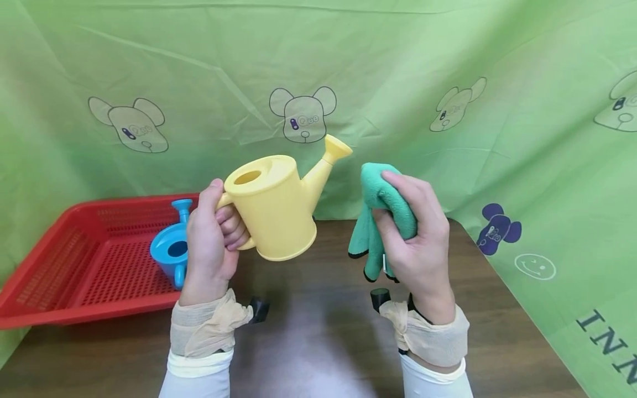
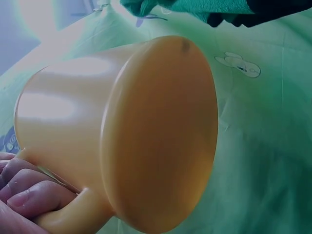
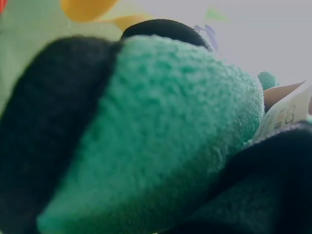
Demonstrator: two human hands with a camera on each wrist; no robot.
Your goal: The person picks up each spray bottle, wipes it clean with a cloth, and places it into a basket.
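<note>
My left hand [image 1: 211,237] grips the handle of a yellow watering can [image 1: 273,210], held up over the table with its spout pointing right. The left wrist view shows the can's round base [image 2: 163,136] with a small dark mark near its upper edge, and my curled fingers [image 2: 36,195] on the handle. My right hand [image 1: 420,237] pinches a folded green cloth [image 1: 385,190] with dark edging, a little to the right of the spout. Loose ends of the cloth hang below the hand. Up close in the right wrist view, the fluffy cloth [image 3: 161,126] and a white label [image 3: 285,114] appear.
A red plastic basket [image 1: 94,207] stands on the left of the brown wooden table [image 1: 308,342]. In it sits a blue watering can [image 1: 169,249], partly behind my left hand. A green printed curtain [image 1: 388,66] hangs behind and along the right side.
</note>
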